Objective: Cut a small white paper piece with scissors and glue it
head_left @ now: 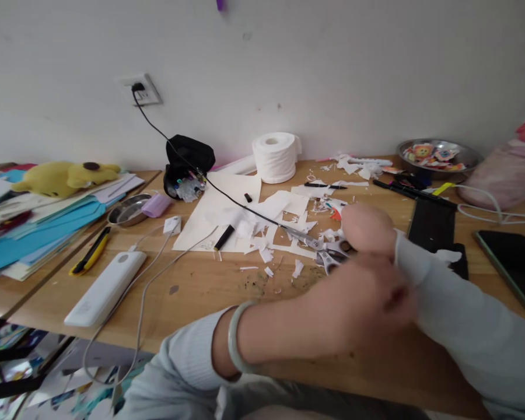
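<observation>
At lower centre of the frame, the person's left hand (363, 306) is reaching across toward the right sleeve, its fingers blurred, so whether they are clenched or released cannot be told. The right hand (367, 227) is showing just above it as a rounded blur; its grip cannot be told either. Just left of both hands, the silver metal scissors (321, 248) are lying on the wooden desk (201, 291) among white paper scraps (266, 233). A pale green bangle (235, 338) is circling the left wrist. A white toilet-paper roll (275, 156) is standing at upper centre.
</observation>
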Tool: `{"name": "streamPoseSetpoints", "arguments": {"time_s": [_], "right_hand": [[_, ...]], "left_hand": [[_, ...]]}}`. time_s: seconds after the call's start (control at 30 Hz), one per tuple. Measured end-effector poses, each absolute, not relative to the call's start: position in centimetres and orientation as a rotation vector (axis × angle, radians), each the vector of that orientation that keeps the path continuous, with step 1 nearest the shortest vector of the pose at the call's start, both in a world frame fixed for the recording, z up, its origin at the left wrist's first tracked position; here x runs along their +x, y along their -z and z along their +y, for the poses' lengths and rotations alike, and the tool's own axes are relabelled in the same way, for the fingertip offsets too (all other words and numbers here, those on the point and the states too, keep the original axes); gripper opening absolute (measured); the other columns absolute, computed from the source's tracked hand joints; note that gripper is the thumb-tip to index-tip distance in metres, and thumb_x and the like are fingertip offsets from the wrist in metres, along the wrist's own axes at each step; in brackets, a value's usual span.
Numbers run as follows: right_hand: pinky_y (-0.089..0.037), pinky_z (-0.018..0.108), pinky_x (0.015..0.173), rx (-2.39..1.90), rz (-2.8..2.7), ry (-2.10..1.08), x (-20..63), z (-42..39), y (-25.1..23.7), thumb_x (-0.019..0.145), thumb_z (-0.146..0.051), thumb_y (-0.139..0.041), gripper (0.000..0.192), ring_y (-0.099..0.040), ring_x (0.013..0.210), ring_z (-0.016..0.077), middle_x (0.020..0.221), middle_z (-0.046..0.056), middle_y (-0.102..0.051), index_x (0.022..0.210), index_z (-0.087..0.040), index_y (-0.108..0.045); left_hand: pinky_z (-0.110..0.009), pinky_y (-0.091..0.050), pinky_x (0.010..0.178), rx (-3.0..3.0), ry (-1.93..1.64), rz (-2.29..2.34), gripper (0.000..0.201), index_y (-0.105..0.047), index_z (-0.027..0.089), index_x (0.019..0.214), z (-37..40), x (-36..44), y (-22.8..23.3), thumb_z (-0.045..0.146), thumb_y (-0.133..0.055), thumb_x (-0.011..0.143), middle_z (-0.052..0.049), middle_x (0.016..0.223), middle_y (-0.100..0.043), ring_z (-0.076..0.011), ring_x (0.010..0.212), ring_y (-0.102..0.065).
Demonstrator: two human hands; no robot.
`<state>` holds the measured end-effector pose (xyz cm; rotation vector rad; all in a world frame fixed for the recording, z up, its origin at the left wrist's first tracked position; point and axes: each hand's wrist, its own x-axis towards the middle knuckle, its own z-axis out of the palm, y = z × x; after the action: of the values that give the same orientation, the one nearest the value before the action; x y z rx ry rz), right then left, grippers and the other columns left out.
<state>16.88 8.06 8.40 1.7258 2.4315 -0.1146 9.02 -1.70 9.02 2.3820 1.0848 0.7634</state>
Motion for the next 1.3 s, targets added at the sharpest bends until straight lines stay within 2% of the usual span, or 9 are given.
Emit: {"name": "streamPoseSetpoints", "arguments": {"time_s": [0.07,0.13,0.33,0.63,0.77,0.9,1.07,1.2,1.3], "right_hand": [[-0.049,0.037,0.080,1.749,2.355,0.086,17.5,8.8,-8.8,0.087,-0.029,-0.048,0.029,-0.059,0.095,0.0197,0.103,0.013,-0.062,0.103,-0.009,-0.060],[-0.048,0.035,0.075,1.777,2.307,0.066,18.2,9.7,-8.6,0.088,-0.024,-0.040,0.031,-0.061,0.095,0.0246,0.095,0.017,-0.066,0.093,-0.006,-0.065],[-0.044,0.033,0.063,1.772,2.255,0.194,19.1,12.1,-6.1,0.082,-0.054,-0.034,0.054,-0.064,0.086,0.0263,0.093,0.018,-0.069,0.093,-0.013,-0.068],[-0.042,0.036,0.058,2.070,2.273,0.499,20.1,13.3,-4.0,0.077,-0.053,-0.039,0.048,-0.062,0.070,0.0273,0.076,0.016,-0.066,0.084,-0.014,-0.065],[-0.045,0.036,0.067,2.512,2.472,0.901,20.5,12.8,-4.0,0.082,-0.044,-0.036,0.039,-0.061,0.076,0.0230,0.089,0.014,-0.067,0.100,-0.015,-0.056],[-0.049,0.034,0.059,2.719,2.676,1.461,20.1,13.3,-4.9,0.085,-0.051,-0.031,0.042,-0.062,0.086,0.0211,0.116,0.008,-0.060,0.120,-0.029,-0.034],[-0.051,0.035,0.065,2.693,2.984,1.100,19.8,12.5,-5.8,0.087,-0.052,-0.025,0.039,-0.060,0.091,0.0197,0.120,0.004,-0.056,0.122,-0.036,-0.025],[-0.047,0.039,0.075,2.409,2.950,0.761,19.8,10.2,-4.7,0.084,-0.044,-0.036,0.041,-0.059,0.093,0.0244,0.108,0.011,-0.060,0.121,-0.024,-0.036],[-0.044,0.042,0.078,2.250,2.837,0.592,19.8,9.3,-3.5,0.078,-0.036,-0.039,0.036,-0.056,0.097,0.0287,0.104,0.014,-0.060,0.110,-0.019,-0.044]], "left_hand": [[-0.023,-0.043,0.058,2.473,-0.615,0.884,0.025,-0.056,0.015,0.067,-3.0,8.4,-8.2,0.027,-0.046,0.087,-0.003,0.073,-0.061,-0.0110,0.062,-0.053],[-0.024,-0.044,0.062,2.495,-0.545,1.046,0.027,-0.058,0.015,0.074,-3.5,6.7,-7.0,0.028,-0.040,0.090,-0.005,0.080,-0.062,-0.0129,0.069,-0.056],[-0.029,-0.045,0.062,2.229,-0.176,1.702,0.024,-0.057,0.016,0.082,-2.1,0.4,-2.9,0.039,-0.050,0.084,-0.006,0.084,-0.062,-0.0182,0.071,-0.058],[-0.028,-0.045,0.068,2.147,-0.281,1.600,0.013,-0.055,0.018,0.080,-1.5,-1.7,-1.4,0.023,-0.045,0.086,-0.003,0.083,-0.061,-0.0159,0.075,-0.057],[-0.027,-0.044,0.067,2.150,-0.309,1.597,0.011,-0.055,0.018,0.079,-1.6,-1.9,-1.0,0.022,-0.046,0.084,-0.003,0.082,-0.061,-0.0155,0.075,-0.056],[-0.027,-0.044,0.065,2.186,-0.314,1.667,0.011,-0.055,0.017,0.075,-1.7,-1.9,-0.8,0.021,-0.047,0.082,-0.003,0.077,-0.061,-0.0155,0.070,-0.056],[-0.026,-0.042,0.059,2.235,-0.385,1.805,0.013,-0.054,0.018,0.074,-1.6,-2.3,-0.8,0.025,-0.048,0.083,0.000,0.065,-0.059,-0.0140,0.060,-0.054],[-0.027,-0.042,0.059,2.473,-0.386,1.807,0.015,-0.053,0.017,0.073,-1.8,-2.6,-0.3,0.024,-0.046,0.084,-0.002,0.065,-0.060,-0.0152,0.060,-0.056],[-0.028,-0.041,0.056,2.711,-0.336,1.705,0.017,-0.053,0.018,0.071,-2.5,-2.5,0.1,0.020,-0.044,0.086,-0.002,0.064,-0.059,-0.0159,0.060,-0.056]]}}
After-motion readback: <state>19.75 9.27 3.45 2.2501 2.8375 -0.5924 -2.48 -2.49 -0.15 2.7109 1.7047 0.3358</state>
